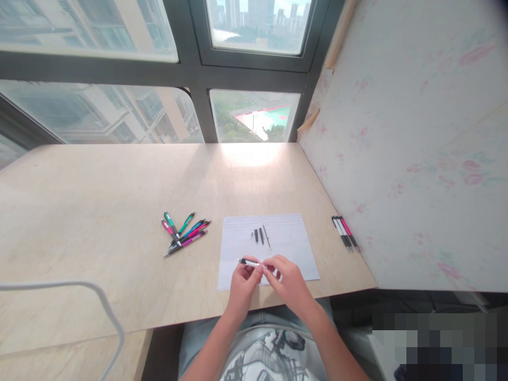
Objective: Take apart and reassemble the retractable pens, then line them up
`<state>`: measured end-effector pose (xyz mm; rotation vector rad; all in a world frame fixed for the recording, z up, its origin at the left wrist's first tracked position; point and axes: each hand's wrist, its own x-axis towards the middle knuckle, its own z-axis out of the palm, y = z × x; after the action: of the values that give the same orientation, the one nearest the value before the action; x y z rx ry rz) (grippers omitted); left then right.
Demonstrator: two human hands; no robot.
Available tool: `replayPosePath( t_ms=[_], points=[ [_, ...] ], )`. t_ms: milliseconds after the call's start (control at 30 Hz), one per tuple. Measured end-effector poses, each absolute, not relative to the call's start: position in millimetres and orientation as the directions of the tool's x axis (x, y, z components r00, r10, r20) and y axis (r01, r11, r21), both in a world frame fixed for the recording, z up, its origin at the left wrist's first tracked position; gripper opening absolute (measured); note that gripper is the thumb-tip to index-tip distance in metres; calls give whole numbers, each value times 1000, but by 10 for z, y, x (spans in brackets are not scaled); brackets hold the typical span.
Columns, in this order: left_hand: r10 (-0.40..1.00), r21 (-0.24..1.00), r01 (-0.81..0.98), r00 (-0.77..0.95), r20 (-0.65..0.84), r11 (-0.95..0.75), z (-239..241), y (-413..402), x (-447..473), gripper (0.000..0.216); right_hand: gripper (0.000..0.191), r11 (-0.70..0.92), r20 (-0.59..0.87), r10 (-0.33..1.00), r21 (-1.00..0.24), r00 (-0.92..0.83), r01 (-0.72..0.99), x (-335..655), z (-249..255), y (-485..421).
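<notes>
My left hand (244,283) is closed around a white pen barrel (249,262) with a dark clip end pointing left. Fingertips of my right hand (286,276) pinch together at the barrel's right end; whatever small part they grip there is hidden. Both hands are over the near part of a white paper sheet (234,238) with handwriting along its top. Lying on the sheet beyond my hands are a thin ink refill (266,237), two short dark tubular pieces (256,236) and a tiny metal tip (251,234).
Left of the paper lies a loose pile of several coloured pens (186,233). Several more pens (344,233) are lined up near the wall (397,132) on the right. A white cable (79,284) curves over the wooden desk (119,196) at the left. Windows stand behind the desk.
</notes>
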<state>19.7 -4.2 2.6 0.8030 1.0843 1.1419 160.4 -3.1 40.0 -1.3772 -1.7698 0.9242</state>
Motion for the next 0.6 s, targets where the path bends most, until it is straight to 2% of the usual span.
replayPosePath(
  t_ms=[167, 267, 333, 433, 600],
  points=[
    [978, 952, -224, 37, -204, 207, 129, -45, 221, 23, 15, 36, 21, 999, -939, -47, 342, 1641, 221, -15],
    [994, 992, -85, 47, -93, 97, 172, -64, 171, 24, 17, -69, -37, 995, -932, 97, 356, 1727, 129, 24],
    [995, 996, 85, 95, 19, -27, 176, -81, 124, 18, 17, -87, -7, 985, -877, 170, 472, 1810, 90, 77],
    [958, 920, 321, 246, 150, -227, 166, -94, 80, 12, 16, -83, 73, 977, -736, 200, 672, 1905, 62, 166],
    [874, 742, 521, 452, 180, -422, 182, -81, 121, 16, 17, -65, 103, 985, -537, 142, 841, 1888, 53, 247]
  ],
)
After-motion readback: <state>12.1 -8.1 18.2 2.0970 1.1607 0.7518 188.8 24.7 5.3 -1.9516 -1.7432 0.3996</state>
